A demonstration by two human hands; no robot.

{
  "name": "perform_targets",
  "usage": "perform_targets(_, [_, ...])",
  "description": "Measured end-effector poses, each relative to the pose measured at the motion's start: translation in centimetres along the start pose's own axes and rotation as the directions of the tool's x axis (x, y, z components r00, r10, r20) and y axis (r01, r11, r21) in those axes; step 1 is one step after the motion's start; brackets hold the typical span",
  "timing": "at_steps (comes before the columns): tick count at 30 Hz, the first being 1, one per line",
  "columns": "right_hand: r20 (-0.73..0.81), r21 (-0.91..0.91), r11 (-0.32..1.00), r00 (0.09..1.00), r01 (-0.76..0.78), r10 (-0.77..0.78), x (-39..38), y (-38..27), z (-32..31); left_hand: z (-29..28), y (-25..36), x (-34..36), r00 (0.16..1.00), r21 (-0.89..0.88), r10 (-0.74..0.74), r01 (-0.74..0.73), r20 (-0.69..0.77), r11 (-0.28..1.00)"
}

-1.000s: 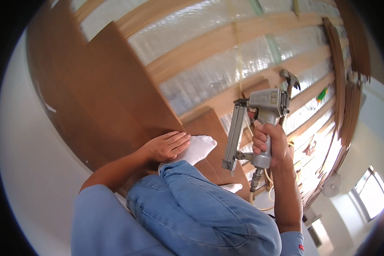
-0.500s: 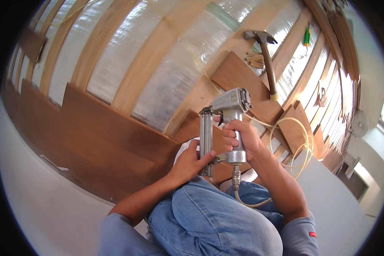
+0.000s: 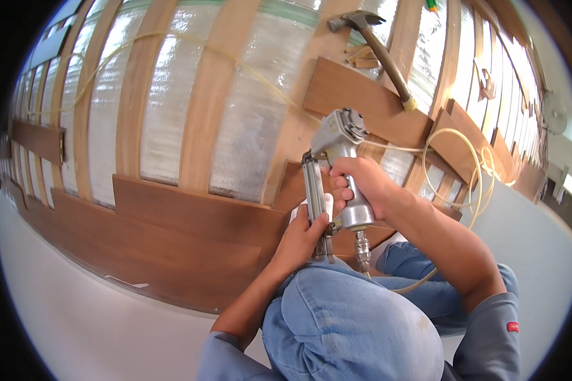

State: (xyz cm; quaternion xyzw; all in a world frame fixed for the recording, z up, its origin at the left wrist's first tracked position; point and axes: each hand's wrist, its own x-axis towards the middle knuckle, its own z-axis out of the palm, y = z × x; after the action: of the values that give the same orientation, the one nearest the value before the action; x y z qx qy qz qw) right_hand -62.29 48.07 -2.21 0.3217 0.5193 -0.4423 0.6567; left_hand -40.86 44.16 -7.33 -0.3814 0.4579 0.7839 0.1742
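Observation:
A metal pneumatic nail gun [image 3: 340, 131] is held upright above my knee. My right hand [image 3: 367, 184] wraps its fingers round the grip, close below the silver head. With thumb and fingers, my left hand [image 3: 300, 240] grips the lower part of the long, narrow magazine [image 3: 313, 184]. An air hose [image 3: 429, 277] runs from the metal coupling [image 3: 362, 251] at the bottom of the handle. Something white shows just behind the magazine, but I cannot make out what it is.
Brown floorboards [image 3: 197, 232] cover the near floor beside a pale wall [image 3: 63, 279]. Beyond lie wooden battens [image 3: 200, 95] over silvery foil. A claw hammer [image 3: 384, 57] rests across a loose board [image 3: 362, 101]. Yellowish hose coils [image 3: 480, 171] lie at the right.
The view has turned, so the floor and hammer sit higher and further left. The nail gun tilts more in the picture; both hands keep their hold on it.

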Motion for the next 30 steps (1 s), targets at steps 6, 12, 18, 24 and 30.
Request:
perform_targets(6, [-0.030, -0.075, 0.997, 1.000, 0.007, -0.009, -0.1, -0.8, -1.2, 0.5, 0.8, 0.4, 0.999, 0.027, -0.038, 0.037, 0.022, 0.999])
perform_targets(12, [-0.029, 0.087, 0.993, 0.996, -0.085, 0.088, -2.3, -1.0, -7.8, 4.0, 0.1, 3.5, 0.957, 0.060, -0.076, 0.061, 0.282, 0.996])
perform_targets(18, [-0.203, 0.027, 0.998, 0.977, -0.060, 0.064, -4.9, -0.6, -12.7, 8.1, 2.9, 5.6, 0.726, 0.158, -0.352, 0.324, 0.591, 0.933])
perform_targets(24, [-0.192, -0.080, 0.997, 0.981, -0.019, 0.004, -5.4, -0.6, -13.1, 9.7, 1.1, 6.4, 0.690, 0.173, -0.398, 0.373, 0.605, 0.911])
perform_targets(30, [-0.204, -0.106, 0.994, 0.979, -0.022, 0.000, -5.6, -0.2, -13.4, 9.9, 1.5, 6.8, 0.661, 0.196, -0.438, 0.410, 0.609, 0.891])
